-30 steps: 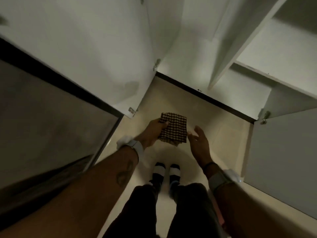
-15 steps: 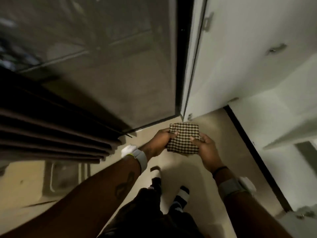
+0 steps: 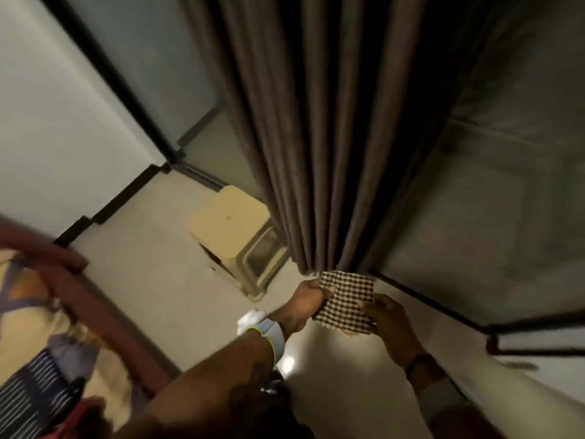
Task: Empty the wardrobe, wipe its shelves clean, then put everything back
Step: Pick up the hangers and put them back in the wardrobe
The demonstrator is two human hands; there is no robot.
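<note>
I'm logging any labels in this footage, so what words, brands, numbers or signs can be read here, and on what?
None can be read.
checked cloth, held by the left hand and right hand: pattern only, no text.
cardboard box on the floor: no print visible.
wristbands: blank, blurred.
striped fabric at the left: too blurred to tell.

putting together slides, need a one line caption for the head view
Both hands, left hand and right hand, hold a folded checked cloth before a dark pleated curtain.
</note>
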